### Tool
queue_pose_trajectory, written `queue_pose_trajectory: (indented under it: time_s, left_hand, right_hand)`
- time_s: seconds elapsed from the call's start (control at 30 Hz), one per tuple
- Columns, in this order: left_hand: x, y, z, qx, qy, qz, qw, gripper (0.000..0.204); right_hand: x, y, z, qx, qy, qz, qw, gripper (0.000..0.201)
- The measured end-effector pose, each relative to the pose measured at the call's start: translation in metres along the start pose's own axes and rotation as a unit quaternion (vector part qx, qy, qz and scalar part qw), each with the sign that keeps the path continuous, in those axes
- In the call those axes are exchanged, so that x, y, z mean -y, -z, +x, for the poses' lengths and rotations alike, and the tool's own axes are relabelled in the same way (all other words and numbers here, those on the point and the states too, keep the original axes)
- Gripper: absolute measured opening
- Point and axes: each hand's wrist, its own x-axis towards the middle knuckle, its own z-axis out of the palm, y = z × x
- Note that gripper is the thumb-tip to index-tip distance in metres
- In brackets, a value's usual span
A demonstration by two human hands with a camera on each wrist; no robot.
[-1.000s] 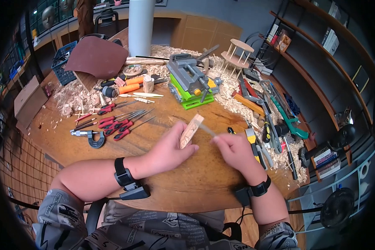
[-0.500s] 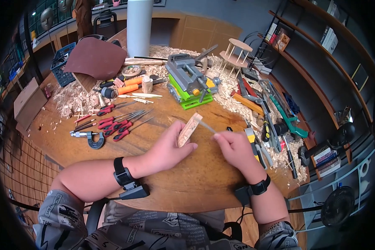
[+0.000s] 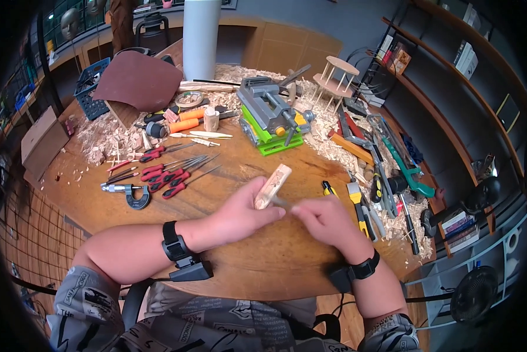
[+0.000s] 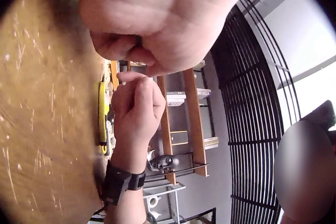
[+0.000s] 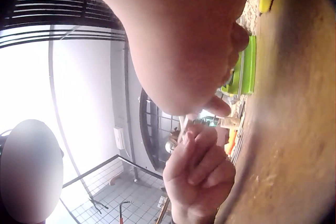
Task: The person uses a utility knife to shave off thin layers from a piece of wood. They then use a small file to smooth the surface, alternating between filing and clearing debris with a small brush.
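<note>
A small carved wood block, with dark pencil-like marks on its side, stands tilted in my left hand, which grips its lower part. My right hand has curled fingers and pinches a thin grey file, blurred and with its handle hidden in the fist. The file's tip reaches the lower side of the block, near my left thumb. In the left wrist view my right hand shows just beyond the left one. The right wrist view has the left hand right below the right hand.
Red-handled files and a micrometer lie on the left of the wooden table. Behind is a grey and green vise. A yellow utility knife, pliers, clamps and wood shavings fill the right side.
The file has moved from the block's upper end down to its lower side near my left thumb. My right hand has come closer to the left; the left keeps its grip.
</note>
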Motion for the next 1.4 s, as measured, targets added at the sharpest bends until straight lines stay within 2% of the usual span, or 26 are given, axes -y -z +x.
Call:
queue_pose_trajectory:
  time_s: [0.03, 0.07, 0.13, 0.17, 0.23, 0.27, 0.3, 0.37, 0.43, 0.47, 0.53, 0.67, 0.7, 0.73, 0.8, 0.83, 0.87, 0.93, 0.97, 1.0, 1.07, 1.13, 1.2, 1.27, 1.33, 1.4]
  left_hand:
    - [-0.002, 0.0, 0.001, -0.006, -0.01, -0.002, 1.0, 0.023]
    - [-0.004, 0.001, 0.0, -0.006, -0.01, -0.003, 1.0, 0.023]
    - [-0.013, 0.004, -0.003, 0.036, 0.094, -0.066, 0.993, 0.023]
    - [-0.013, 0.002, -0.004, 0.033, 0.093, -0.065, 0.993, 0.023]
    - [-0.013, -0.004, -0.006, 0.031, 0.034, -0.021, 0.999, 0.021]
    - [-0.013, -0.002, -0.005, 0.034, 0.036, -0.019, 0.999, 0.021]
    - [-0.014, 0.001, -0.004, 0.034, 0.045, -0.008, 0.998, 0.019]
    - [-0.006, 0.002, -0.002, 0.033, 0.054, 0.001, 0.998, 0.018]
    - [0.011, 0.0, 0.002, -0.01, -0.108, 0.139, 0.984, 0.017]
    - [0.012, 0.001, 0.002, -0.01, -0.107, 0.14, 0.984, 0.017]
    - [0.008, 0.001, 0.0, 0.009, -0.054, 0.072, 0.996, 0.016]
    - [0.006, 0.007, 0.004, 0.013, -0.028, 0.072, 0.997, 0.016]
    - [0.007, 0.006, 0.004, 0.012, -0.028, 0.073, 0.997, 0.016]
    - [0.007, 0.003, 0.005, 0.014, -0.045, 0.062, 0.997, 0.016]
    - [0.003, 0.003, 0.002, 0.02, -0.059, 0.052, 0.997, 0.016]
    - [-0.009, 0.005, 0.0, 0.037, 0.022, 0.011, 0.999, 0.015]
    - [-0.015, 0.006, -0.001, 0.052, 0.102, -0.031, 0.993, 0.014]
    - [-0.01, 0.007, 0.001, 0.054, 0.095, -0.048, 0.993, 0.014]
    - [-0.007, 0.008, 0.002, 0.056, 0.091, -0.066, 0.992, 0.014]
    - [-0.005, 0.008, 0.002, 0.055, 0.092, -0.065, 0.992, 0.014]
    - [-0.004, 0.006, 0.001, 0.084, 0.101, -0.045, 0.99, 0.013]
    - [-0.005, 0.006, 0.001, 0.077, 0.11, -0.053, 0.989, 0.013]
    - [-0.006, 0.006, 0.001, 0.065, 0.116, -0.065, 0.989, 0.013]
    - [-0.006, 0.009, 0.002, 0.086, 0.107, -0.106, 0.985, 0.012]
    - [-0.004, 0.007, 0.002, 0.093, 0.099, -0.115, 0.984, 0.012]
    - [-0.006, 0.007, 0.002, 0.105, 0.096, -0.121, 0.982, 0.011]
  right_hand:
    - [-0.001, 0.001, 0.0, -0.055, -0.046, 0.007, 0.997, 0.021]
    - [-0.001, 0.002, 0.0, -0.054, -0.046, 0.006, 0.997, 0.021]
    - [0.001, 0.005, 0.0, -0.042, -0.085, 0.033, 0.995, 0.022]
    - [-0.004, -0.001, -0.001, -0.018, 0.007, 0.039, 0.999, 0.024]
    - [-0.002, -0.001, 0.001, -0.007, 0.009, 0.031, 0.999, 0.024]
    - [0.0, -0.001, 0.0, 0.005, 0.008, 0.021, 1.0, 0.023]
    - [0.005, 0.002, 0.0, -0.044, -0.056, 0.024, 0.997, 0.021]
    - [0.001, 0.002, -0.001, -0.042, -0.058, 0.021, 0.997, 0.021]
    - [-0.002, 0.002, 0.001, -0.04, -0.056, 0.018, 0.997, 0.021]
    - [-0.001, 0.001, 0.002, -0.039, -0.037, 0.023, 0.998, 0.021]
    - [-0.001, -0.002, 0.0, -0.041, -0.004, 0.033, 0.999, 0.02]
    - [-0.01, 0.006, 0.001, -0.139, -0.114, 0.012, 0.984, 0.017]
    - [-0.012, -0.001, 0.0, -0.143, -0.019, 0.069, 0.987, 0.018]
    - [-0.01, -0.001, 0.0, -0.143, -0.019, 0.071, 0.987, 0.018]
    - [-0.004, 0.001, -0.001, 0.004, -0.015, 0.011, 1.0, 0.021]
    - [-0.004, -0.003, 0.0, -0.083, -0.051, 0.055, 0.994, 0.021]
    - [-0.005, 0.002, 0.0, -0.085, -0.052, 0.054, 0.994, 0.021]
    - [-0.008, 0.013, 0.004, -0.135, -0.186, 0.036, 0.973, 0.02]
    - [-0.012, 0.005, 0.001, -0.153, -0.12, 0.05, 0.98, 0.021]
    - [-0.007, 0.002, 0.0, -0.152, -0.119, 0.052, 0.98, 0.021]
    - [0.006, -0.001, -0.001, -0.014, 0.03, 0.016, 0.999, 0.022]
    - [0.003, 0.0, 0.001, -0.01, 0.01, 0.016, 1.0, 0.022]
    - [-0.004, 0.006, 0.004, -0.137, -0.13, -0.003, 0.982, 0.019]
    - [-0.001, 0.007, 0.001, -0.144, -0.129, 0.013, 0.981, 0.02]
    - [0.001, 0.001, -0.002, -0.055, 0.028, 0.037, 0.997, 0.023]
    - [-0.008, -0.003, 0.001, -0.021, 0.013, 0.034, 0.999, 0.021]
